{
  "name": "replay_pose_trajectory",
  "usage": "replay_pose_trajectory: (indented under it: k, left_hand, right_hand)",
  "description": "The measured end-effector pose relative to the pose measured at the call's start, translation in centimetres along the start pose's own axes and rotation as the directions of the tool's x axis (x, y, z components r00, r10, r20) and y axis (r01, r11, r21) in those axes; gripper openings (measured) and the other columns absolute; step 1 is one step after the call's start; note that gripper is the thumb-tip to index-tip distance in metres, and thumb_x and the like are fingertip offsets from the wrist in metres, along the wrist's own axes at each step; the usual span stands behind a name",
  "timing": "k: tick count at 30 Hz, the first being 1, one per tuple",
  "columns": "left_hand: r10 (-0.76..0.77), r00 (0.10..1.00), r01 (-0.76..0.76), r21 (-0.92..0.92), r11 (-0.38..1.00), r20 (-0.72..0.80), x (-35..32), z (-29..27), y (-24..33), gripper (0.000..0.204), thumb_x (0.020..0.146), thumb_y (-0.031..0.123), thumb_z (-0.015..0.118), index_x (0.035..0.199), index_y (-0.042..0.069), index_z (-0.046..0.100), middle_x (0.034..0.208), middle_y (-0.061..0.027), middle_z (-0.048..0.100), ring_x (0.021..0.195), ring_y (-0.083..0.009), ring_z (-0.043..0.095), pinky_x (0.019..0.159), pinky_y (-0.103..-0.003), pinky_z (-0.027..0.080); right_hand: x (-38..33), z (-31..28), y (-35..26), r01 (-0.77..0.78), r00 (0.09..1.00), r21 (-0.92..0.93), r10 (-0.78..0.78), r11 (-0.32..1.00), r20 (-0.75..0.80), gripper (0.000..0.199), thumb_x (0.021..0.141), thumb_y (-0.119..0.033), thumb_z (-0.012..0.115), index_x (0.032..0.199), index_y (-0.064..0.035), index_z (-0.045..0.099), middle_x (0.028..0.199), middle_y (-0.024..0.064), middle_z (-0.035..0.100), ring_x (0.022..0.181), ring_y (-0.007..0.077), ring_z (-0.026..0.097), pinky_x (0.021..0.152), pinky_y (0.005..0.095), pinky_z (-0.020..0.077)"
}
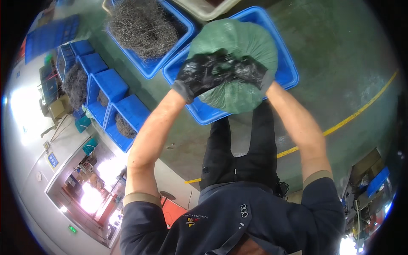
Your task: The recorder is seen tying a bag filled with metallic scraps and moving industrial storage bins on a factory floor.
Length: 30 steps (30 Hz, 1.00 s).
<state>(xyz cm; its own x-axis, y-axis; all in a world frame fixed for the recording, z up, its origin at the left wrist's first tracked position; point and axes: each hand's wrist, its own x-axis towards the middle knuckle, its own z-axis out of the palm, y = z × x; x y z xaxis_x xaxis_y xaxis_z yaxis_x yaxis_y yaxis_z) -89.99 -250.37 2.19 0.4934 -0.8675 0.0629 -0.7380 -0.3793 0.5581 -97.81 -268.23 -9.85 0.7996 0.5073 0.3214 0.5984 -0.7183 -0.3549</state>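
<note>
A bulging green plastic sack [233, 36] sits in a blue plastic bin [289, 70] in front of my legs. Both my hands wear black gloves with grey cuffs. My left hand [199, 74] is closed on the gathered middle of the sack. Close beside it, my right hand [251, 71] also has its fingers closed on the bunched plastic. The fingertips are partly lost in dark glove and slight blur. What fills the sack is hidden.
Touching the bin on its left is another blue bin [180, 19] heaped with tangled metal wire [144, 32]. A pale tub [204, 15] stands beyond. Several blue bins [108, 85] with wire lie stacked at the left. A yellow line [355, 114] crosses the green floor.
</note>
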Motion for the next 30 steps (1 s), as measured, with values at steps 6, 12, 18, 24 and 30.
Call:
replay_pose_trajectory:
  k: [6,12,18,24,30]
  left_hand:
    - [-0.155,0.982,0.178,-0.277,0.944,0.104,-2.1,2.5,-3.5,0.021,0.080,0.012,0.061,0.100,0.010,0.065,0.090,-0.0123,0.064,0.082,-0.0297,0.062,0.072,-0.038,0.050]
    - [-0.083,0.996,0.087,-0.190,0.978,0.031,-2.2,3.1,0.2,0.026,0.079,0.014,0.060,0.105,0.012,0.065,0.096,-0.0150,0.064,0.085,-0.0317,0.061,0.075,-0.038,0.050]
    - [-0.341,0.901,0.433,-0.514,0.740,0.269,-3.9,3.4,-2.6,0.044,0.088,0.024,0.059,0.124,0.000,0.048,0.104,-0.0095,0.062,0.086,-0.0147,0.060,0.079,-0.029,0.049]
    - [-0.416,0.900,0.410,-0.585,0.700,0.134,-0.9,7.7,-0.1,0.053,0.078,0.012,0.069,0.124,-0.001,0.046,0.110,-0.0133,0.060,0.094,-0.0178,0.060,0.083,-0.030,0.049]
    - [-0.440,0.898,0.376,-0.528,0.762,0.005,1.0,8.3,-0.3,0.059,0.072,0.016,0.073,0.122,0.001,0.046,0.109,-0.0158,0.059,0.100,-0.0252,0.059,0.088,-0.034,0.047]
  right_hand:
    - [1.1,-2.3,1.1,-0.364,0.931,0.841,0.164,0.400,0.325,0.037,0.082,-0.017,0.059,0.119,-0.0114,0.055,0.095,0.0120,0.063,0.078,0.0193,0.062,0.067,0.0323,0.0511]
    - [-0.4,-3.1,1.8,-0.441,0.851,0.885,0.245,-0.148,0.465,0.039,0.089,-0.012,0.054,0.126,-0.0036,0.046,0.112,0.0092,0.060,0.088,0.0155,0.061,0.070,0.0267,0.0523]
    - [-1.1,-2.2,5.5,-0.493,0.775,0.583,-0.023,-0.646,0.631,0.039,0.086,-0.003,0.054,0.124,0.0006,0.047,0.119,0.0147,0.056,0.104,0.0186,0.057,0.088,0.0321,0.0494]
    - [0.0,-3.9,6.6,-0.556,0.810,0.754,-0.028,-0.350,0.585,0.039,0.083,-0.004,0.059,0.120,0.0018,0.050,0.107,0.0145,0.061,0.090,0.0186,0.061,0.073,0.0308,0.0544]
    - [0.8,-3.6,8.4,-0.471,0.881,0.863,-0.038,-0.182,0.472,0.043,0.083,-0.008,0.061,0.123,0.0020,0.048,0.117,0.0150,0.056,0.097,0.0148,0.059,0.075,0.0273,0.0543]
